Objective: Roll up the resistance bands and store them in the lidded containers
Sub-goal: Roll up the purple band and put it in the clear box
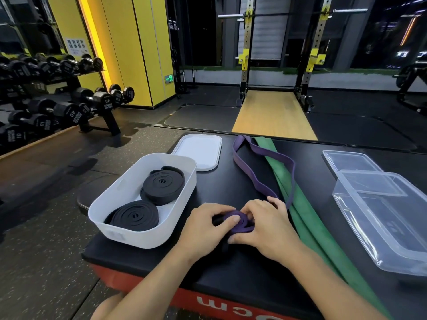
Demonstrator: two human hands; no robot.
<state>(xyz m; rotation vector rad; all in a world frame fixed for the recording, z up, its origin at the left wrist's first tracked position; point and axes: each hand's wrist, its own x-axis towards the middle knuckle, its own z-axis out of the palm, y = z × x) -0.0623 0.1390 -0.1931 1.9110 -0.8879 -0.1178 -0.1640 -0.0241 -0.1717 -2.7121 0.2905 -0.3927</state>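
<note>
Pinching the half-wound purple band point(239, 221) on the counter point(231, 181) beside the white bin point(147, 229), both hands point(208, 229) point(265, 225) curl around its coil, which could spring loose if either grip slackens or the tail snags the green band point(307, 218).

The purple band point(251, 179) and the dark green band point(307, 227) are plain. The rolled bands point(161, 188) are black, their container point(143, 236) and lid point(198, 151) white. The table point(231, 181) is black on top, red on its side with white letters.
</note>
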